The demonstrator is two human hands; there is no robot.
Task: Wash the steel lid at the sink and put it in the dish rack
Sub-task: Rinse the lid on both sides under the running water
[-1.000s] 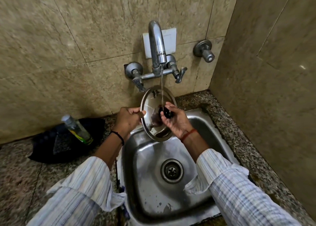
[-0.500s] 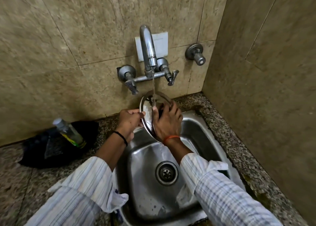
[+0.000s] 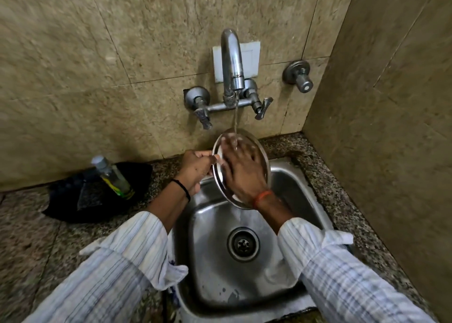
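Clearly the main risk is a slip: the lid (image 3: pixel 256 151) is wet and stands tilted on edge over the back of the sink (image 3: pixel 288 185), pinched at its left rim by the left hand (image 3: pixel 195 167) alone. The right hand (image 3: pixel 241 169) lies flat on the lid's face, fingers (image 3: pixel 228 144) spread and blurred, rubbing rather than gripping, so a hard push could twist the rim out of that pinch and drop the lid into the basin. Water from the tap (image 3: pixel 231 61) lands on the fingers and lid, and at this tilt it could splash the sleeves (image 3: pixel 342 269) or the counter (image 3: pixel 29 249).

No dish rack shows, so the lid would likely travel wet out of view, another chance to lose it.

Around the steel sink runs speckled granite, with beige stone tile on 2 walls meeting in a corner at right. A bottle (image 3: pixel 111 176) stands on a dark cloth (image 3: pixel 66 200) at left, well apart from the hands.
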